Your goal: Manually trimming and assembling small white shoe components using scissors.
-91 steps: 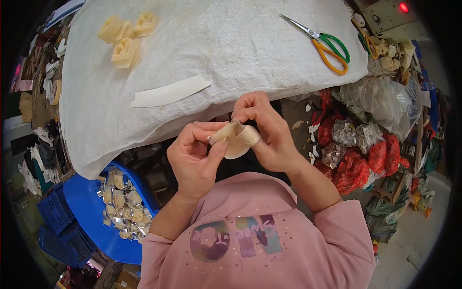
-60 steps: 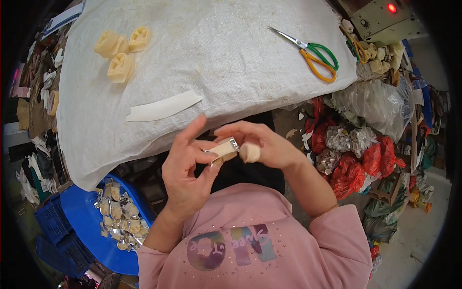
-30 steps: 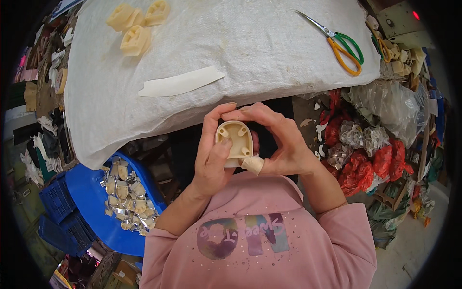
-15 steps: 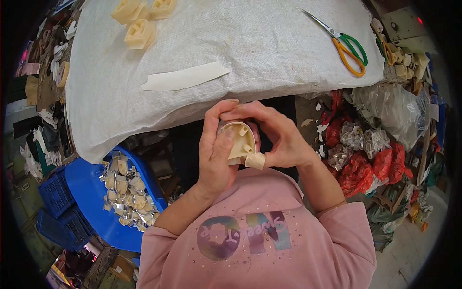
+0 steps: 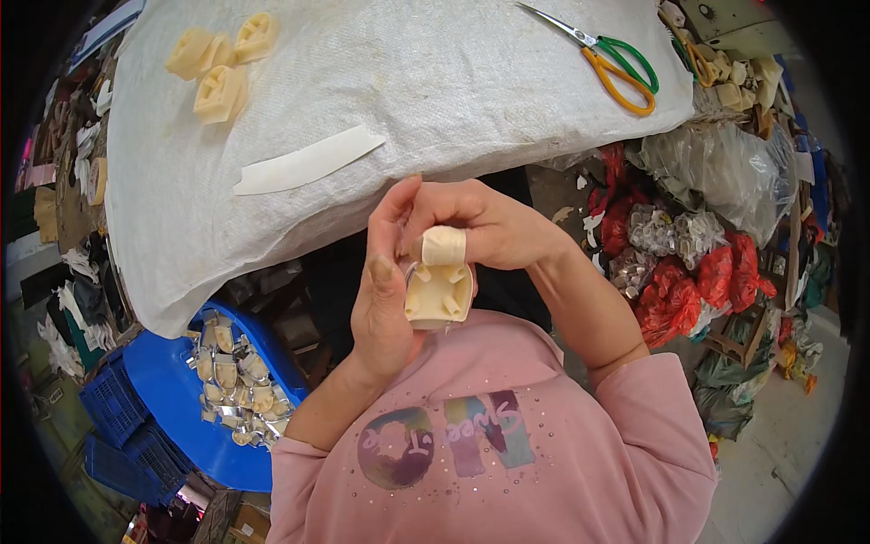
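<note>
Shifted since half a second ago: wrapped thumb (image 5: 444, 247) of right-hand grip (image 5: 498, 227), from lower right of hollow cream piece (image 5: 438, 306) to its upper edge. Held at centre of frame, hollow side visible, with left-hand grip (image 5: 381, 313) also closed on it. Upper left, on worktop (image 5: 435, 100): cream blocks (image 5: 217, 95), white strip (image 5: 308, 161); upper right: scissors (image 5: 589, 42).

A shell (image 5: 438, 313) sits in your hands (image 5: 381, 313); on the table (image 5: 435, 82), scissors (image 5: 591, 42) lie far right, blocks (image 5: 217, 95) far left; parts (image 5: 227, 372) fill a basin (image 5: 154, 390) near left.
</note>
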{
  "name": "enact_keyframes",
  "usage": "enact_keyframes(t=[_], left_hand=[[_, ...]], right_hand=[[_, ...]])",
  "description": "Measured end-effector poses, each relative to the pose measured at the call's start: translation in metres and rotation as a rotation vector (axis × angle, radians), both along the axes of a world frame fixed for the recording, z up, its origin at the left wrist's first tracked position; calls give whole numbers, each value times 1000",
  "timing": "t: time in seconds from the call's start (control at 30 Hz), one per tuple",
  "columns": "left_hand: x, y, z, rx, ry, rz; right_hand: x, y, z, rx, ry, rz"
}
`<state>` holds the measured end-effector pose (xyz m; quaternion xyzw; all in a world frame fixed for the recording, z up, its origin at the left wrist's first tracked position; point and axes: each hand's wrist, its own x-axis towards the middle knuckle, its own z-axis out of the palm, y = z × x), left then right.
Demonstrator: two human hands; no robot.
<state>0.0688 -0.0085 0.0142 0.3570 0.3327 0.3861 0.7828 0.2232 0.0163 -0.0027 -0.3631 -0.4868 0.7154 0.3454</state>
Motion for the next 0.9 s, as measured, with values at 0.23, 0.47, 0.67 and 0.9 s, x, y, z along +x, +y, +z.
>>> enact_keyframes(t=[0.23, 0.47, 0.67, 0.9], left_hand=[[-2, 5, -2, 80, 80, 82], [1, 6, -1, 85, 153, 280], [0, 4, -6, 18, 39, 347], [-4, 12, -1, -17, -279, 334]], right_hand=[[-13, -8, 0, 628, -267, -197], [-34, -33, -9, 545, -323, -392], [-37, -34, -18, 564, -209, -368], [-42, -33, -18, 321, 175, -299]])
